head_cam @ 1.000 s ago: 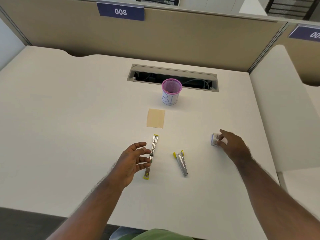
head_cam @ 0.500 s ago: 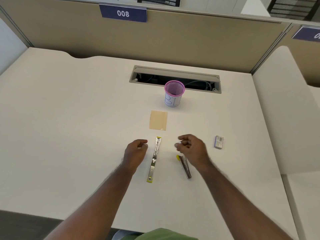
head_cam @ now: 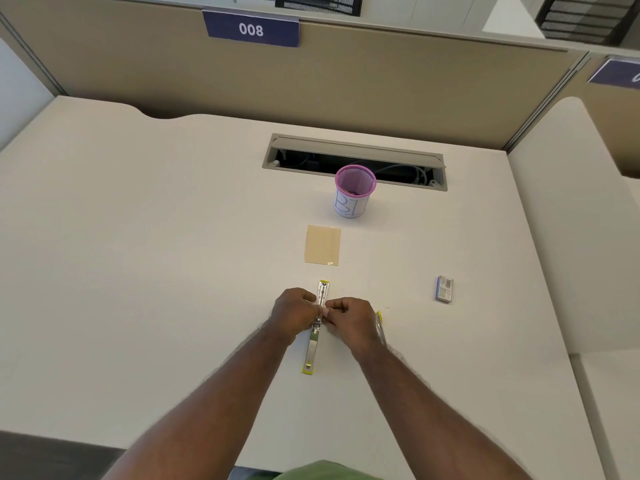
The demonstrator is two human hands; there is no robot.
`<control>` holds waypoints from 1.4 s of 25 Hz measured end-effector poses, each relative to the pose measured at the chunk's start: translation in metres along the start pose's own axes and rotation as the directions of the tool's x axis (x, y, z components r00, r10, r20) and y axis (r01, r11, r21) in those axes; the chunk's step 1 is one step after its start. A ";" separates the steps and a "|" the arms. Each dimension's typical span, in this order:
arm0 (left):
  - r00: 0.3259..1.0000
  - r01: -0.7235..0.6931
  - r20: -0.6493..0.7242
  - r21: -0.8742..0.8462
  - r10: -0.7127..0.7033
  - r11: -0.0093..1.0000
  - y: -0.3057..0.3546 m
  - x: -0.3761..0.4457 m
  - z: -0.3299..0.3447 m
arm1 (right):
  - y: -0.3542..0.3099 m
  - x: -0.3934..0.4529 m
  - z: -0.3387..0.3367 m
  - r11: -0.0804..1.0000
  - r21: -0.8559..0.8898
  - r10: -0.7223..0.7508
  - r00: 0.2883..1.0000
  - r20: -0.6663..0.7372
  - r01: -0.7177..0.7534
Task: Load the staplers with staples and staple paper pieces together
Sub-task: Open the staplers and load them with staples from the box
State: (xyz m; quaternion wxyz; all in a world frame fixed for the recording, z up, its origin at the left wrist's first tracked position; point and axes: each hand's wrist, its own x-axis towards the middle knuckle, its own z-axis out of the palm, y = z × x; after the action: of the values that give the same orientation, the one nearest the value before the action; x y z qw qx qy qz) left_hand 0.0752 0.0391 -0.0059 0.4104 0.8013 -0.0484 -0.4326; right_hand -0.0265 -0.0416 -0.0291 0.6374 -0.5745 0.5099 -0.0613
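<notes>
Head view: one wide look down at a pale table point(head_cam: 138, 271), both forearms reaching in from the near edge.
Landmark: opened stapler point(head_cam: 317, 336), laid flat and unfolded in a long line, yellow tips at its far and near ends, lying near the middle of the table.
Left hand point(head_cam: 294, 311): fingers curled, touching the left side of the opened stapler at about mid-length; whether it grasps the metal or only rests against it cannot be told.
Right hand point(head_cam: 351, 317): fingers curled, fingertips pinched together right at the opened stapler's channel, meeting the left hand there; what lies between the fingertips is too small to make out.
Second stapler point(head_cam: 380, 325): just right of the opened stapler, mostly hidden behind the right hand, a yellow tip and a strip of metal showing.
Paper piece point(head_cam: 322, 244): tan square, flat on the table just beyond the opened stapler's far end.
Staple box point(head_cam: 444, 288): small, blue-grey, well to the right of the opened stapler, apart from both hands.
Mesh cup point(head_cam: 354, 196): pink rim, white label, upright, beyond the paper piece.
Cable slot point(head_cam: 353, 161): open recess in the table behind the mesh cup.
Number sign point(head_cam: 251, 28): reads 008, on the partition farthest from the opened stapler.
</notes>
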 end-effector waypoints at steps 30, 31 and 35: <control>0.865 0.050 0.428 -0.591 0.260 0.805 -0.009 -0.030 -0.021 | -0.054 -0.051 -0.048 0.964 -0.011 -0.258 0.950 0.174 0.264; 0.861 0.050 0.431 -0.600 0.271 0.798 -0.007 -0.032 -0.021 | -0.056 -0.053 -0.049 0.959 -0.029 -0.272 0.946 0.177 0.281; 0.849 0.038 0.433 -0.623 0.304 0.782 -0.002 -0.035 -0.020 | -0.063 -0.060 -0.056 0.932 -0.117 -0.318 0.929 0.189 0.343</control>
State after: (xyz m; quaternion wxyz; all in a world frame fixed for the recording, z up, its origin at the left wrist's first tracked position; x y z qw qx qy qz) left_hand 0.0671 0.0676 0.0219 0.6488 0.4753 -0.0720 -0.5898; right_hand -0.0626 -0.0601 0.0658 0.6140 -0.7010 0.3535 -0.0816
